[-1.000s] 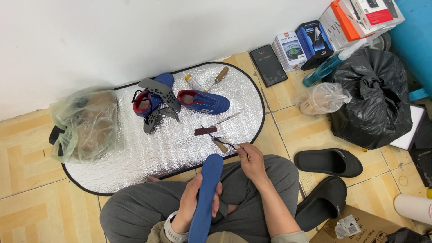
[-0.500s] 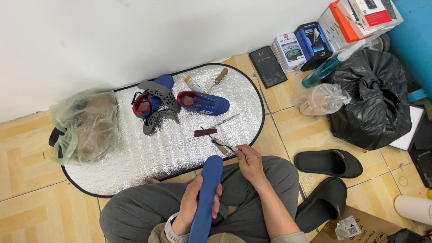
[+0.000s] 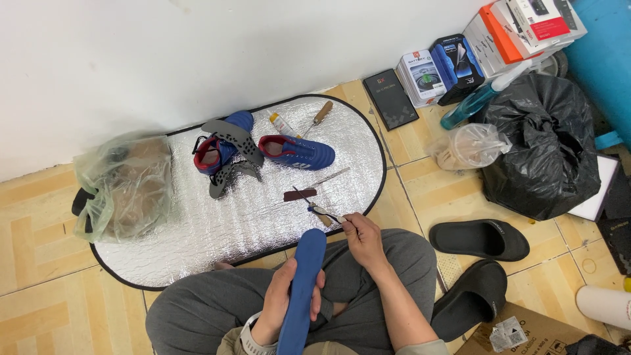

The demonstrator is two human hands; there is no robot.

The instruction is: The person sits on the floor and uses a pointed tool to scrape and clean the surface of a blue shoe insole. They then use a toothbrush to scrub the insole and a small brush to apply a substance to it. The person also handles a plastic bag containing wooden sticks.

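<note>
A long blue insole [image 3: 301, 289] was held upright-ish over the lap, gripped around its lower half by the left hand [image 3: 282, 306], fingers wrapped snug round it, so that grip was closed on the insole. The right hand [image 3: 363, 240] was stretched toward the near edge of the silver foil mat [image 3: 197, 243] on the floor, its grip pinched narrow on the end of a small thin tool [image 3: 327, 212]; what kind of tool exactly couldn't be made out, too small. Just beyond that tool, a little dark brown strip [image 3: 300, 194] was laid flat on the mat, with a thin metal rod [image 3: 327, 177] beside it.

Further back on the mat, near the wall edge, a pair of blue shoes was parked: one [image 3: 299, 151] lying on its side, the other [image 3: 220, 148] with a red lining showing and two grey perforated sole plates [image 3: 233, 158] draped across it. A small tube [image 3: 281, 124] and a wooden-handled tool [image 3: 318, 117] were set by the far edge. The mat's left end was taken up by a greenish plastic bag [image 3: 125, 187].

Off the mat to the right, a black bin bag [image 3: 536, 148], a clear bag [image 3: 470, 146], stacked boxes [image 3: 460, 56] and two black slides [image 3: 476, 263] were spotted on the tiled floor [image 3: 46, 302].
</note>
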